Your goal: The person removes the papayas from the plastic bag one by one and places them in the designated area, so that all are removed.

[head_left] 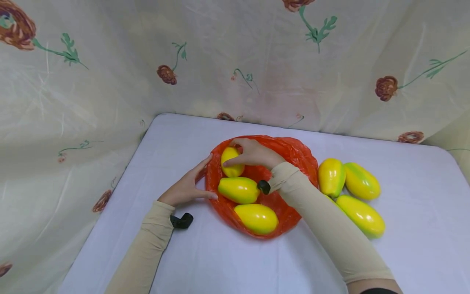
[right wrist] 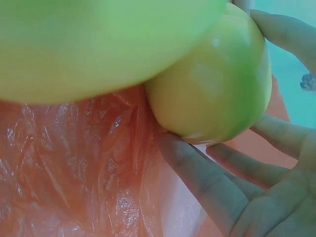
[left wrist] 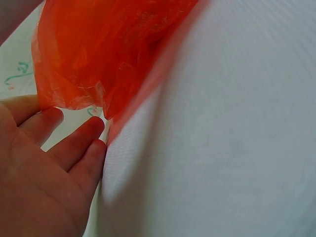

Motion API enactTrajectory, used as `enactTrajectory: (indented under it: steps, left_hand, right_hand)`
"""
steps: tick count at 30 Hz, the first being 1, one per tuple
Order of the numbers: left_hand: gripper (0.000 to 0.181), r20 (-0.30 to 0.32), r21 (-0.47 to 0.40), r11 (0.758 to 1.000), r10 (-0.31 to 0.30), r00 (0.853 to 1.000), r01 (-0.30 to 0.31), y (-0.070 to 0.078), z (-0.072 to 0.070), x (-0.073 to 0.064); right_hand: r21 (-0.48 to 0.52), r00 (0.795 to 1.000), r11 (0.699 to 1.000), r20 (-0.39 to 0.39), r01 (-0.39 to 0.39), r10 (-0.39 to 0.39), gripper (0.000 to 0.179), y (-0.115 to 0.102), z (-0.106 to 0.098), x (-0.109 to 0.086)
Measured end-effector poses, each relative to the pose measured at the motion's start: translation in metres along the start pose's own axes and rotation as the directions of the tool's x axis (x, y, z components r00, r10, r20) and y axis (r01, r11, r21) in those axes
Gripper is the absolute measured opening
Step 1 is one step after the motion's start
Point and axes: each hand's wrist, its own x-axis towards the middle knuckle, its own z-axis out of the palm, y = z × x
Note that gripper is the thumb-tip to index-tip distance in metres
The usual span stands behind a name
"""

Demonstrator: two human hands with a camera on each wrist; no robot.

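Note:
A red plastic bag (head_left: 293, 151) lies spread open on the table with three glossy yellow-green papayas inside. My right hand (head_left: 255, 153) reaches into the bag and grips the far papaya (head_left: 229, 161) between thumb and fingers. In the right wrist view that papaya (right wrist: 217, 84) shows a green stripe. Nearer me in the bag are a middle papaya (head_left: 238, 190) and a front papaya (head_left: 257, 218). At the bag's left side, my left hand (head_left: 185, 188) has thumb and fingers spread. Its fingertips (left wrist: 96, 126) are at the bag's edge in the left wrist view.
Right of the bag, several more papayas lie close together, among them an upright-looking one (head_left: 331, 177), a back one (head_left: 362, 181) and a front one (head_left: 361, 214). The table (head_left: 415, 245) has a white cover. A flowered curtain (head_left: 235, 49) hangs behind it.

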Motion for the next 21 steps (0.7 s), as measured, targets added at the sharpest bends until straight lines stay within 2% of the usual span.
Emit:
enactTrajectory:
  steps: [7,14,21]
  left_hand:
    - [0.109,0.000,0.001,1.000,-0.006,1.000,0.006,0.000,0.000,0.001]
    - [0.109,-0.005,-0.003,1.000,-0.012,1.000,0.012,0.000,0.001,0.002]
    - [0.110,-0.008,-0.003,1.000,-0.004,1.000,0.004,0.001,0.001,0.001]
  right_hand:
    - [0.036,1.000,0.999,-0.003,0.010,-0.010,0.071,0.001,-0.004,-0.003]
    - [0.025,0.999,0.999,-0.023,0.029,-0.029,0.074,0.006,-0.010,-0.007]
    - [0.079,0.998,0.995,-0.031,0.064,-0.062,0.071,0.010,-0.018,-0.014]
